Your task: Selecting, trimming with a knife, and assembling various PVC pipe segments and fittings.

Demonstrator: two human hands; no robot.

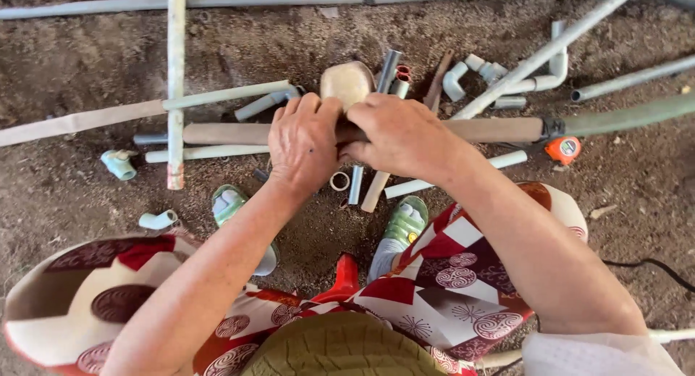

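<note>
Both hands are gripping the brown pipe (239, 134): left hand (302, 145) and right hand (399, 135) are closing around it; loose fittings (478, 73) are lying unjoined nearby.

Long pipe (239, 133) under both hands: matt tan plastic, dusty, smooth. Tan fitting (347, 82) above it: same dull plastic, scuffed. Grey pipe offcuts (264, 103) and white elbow fittings (455, 82): plastic, smooth, faintly glossy where clean. Ground (65, 57): rough, crumbly brown earth. Tape measure (563, 149): glossy orange plastic casing. Sandals (405, 222): soft green plastic, slightly shiny. Patterned garment (449, 274): printed woven cloth, matt.
</note>
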